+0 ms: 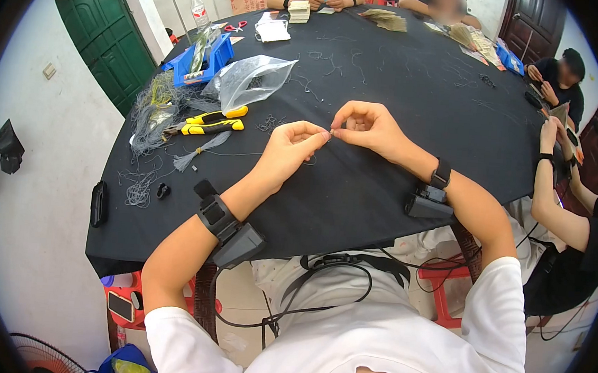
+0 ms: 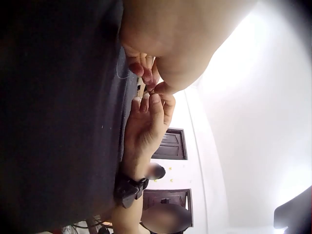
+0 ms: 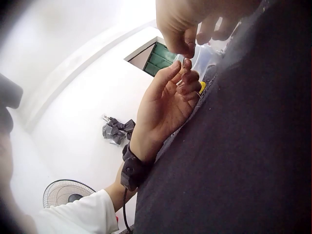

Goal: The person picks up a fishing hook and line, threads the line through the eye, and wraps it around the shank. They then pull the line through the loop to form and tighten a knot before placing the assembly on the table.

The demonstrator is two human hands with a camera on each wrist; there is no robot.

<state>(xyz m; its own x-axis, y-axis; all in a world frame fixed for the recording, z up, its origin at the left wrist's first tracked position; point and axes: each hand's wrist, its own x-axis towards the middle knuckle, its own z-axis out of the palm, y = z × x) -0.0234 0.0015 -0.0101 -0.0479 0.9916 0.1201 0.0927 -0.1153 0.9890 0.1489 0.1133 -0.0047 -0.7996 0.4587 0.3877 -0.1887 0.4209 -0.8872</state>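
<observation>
Over the near middle of the table, my left hand and right hand meet fingertip to fingertip. Between them they pinch a small, thin, hook-like piece, mostly hidden by the fingers. In the right wrist view the left hand has its thumb and forefinger together at this piece, and the right hand reaches in from above. A fine grey line runs from a tied bundle of grey line towards the left hand. Beyond the left hand lies a small pile of dark wire-like bits.
Left of the hands lie yellow-handled pliers, tangled grey line, a clear plastic bag and a blue bin. A bottle and red scissors stand farther back. Several people sit around the black table.
</observation>
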